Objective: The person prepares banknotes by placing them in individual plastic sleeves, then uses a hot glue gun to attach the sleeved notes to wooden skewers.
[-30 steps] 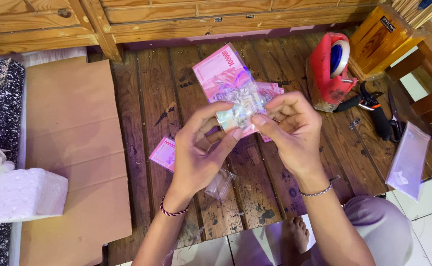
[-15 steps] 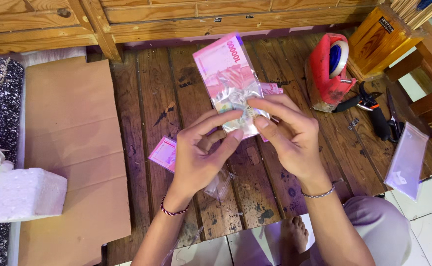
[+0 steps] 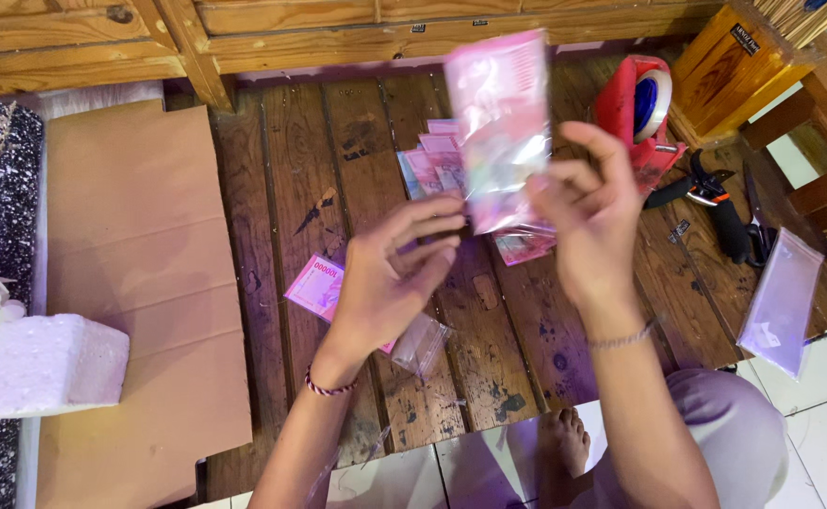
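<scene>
Two hands up over the wooden floor (image 3: pixel 319 188): the right hand (image 3: pixel 594 221) pinches a pink banknote in a clear plastic sleeve (image 3: pixel 506 132), held upright and blurred. The left hand (image 3: pixel 390 278) hangs half open beside it, fingers just touching the sleeve's lower edge, gripping nothing. Best, I'd say, to steady that lower edge with the left so the film stays flat. More pink notes (image 3: pixel 437 168) lie beneath.

view: head, single camera, nothing shared with another | from: the person's head | facing: steeply down onto a dark plank floor (image 3: pixel 281 170) | range: close, forearms enter from the bottom edge, hands mid-frame | top edge: wooden frame (image 3: pixel 338 24)
</scene>
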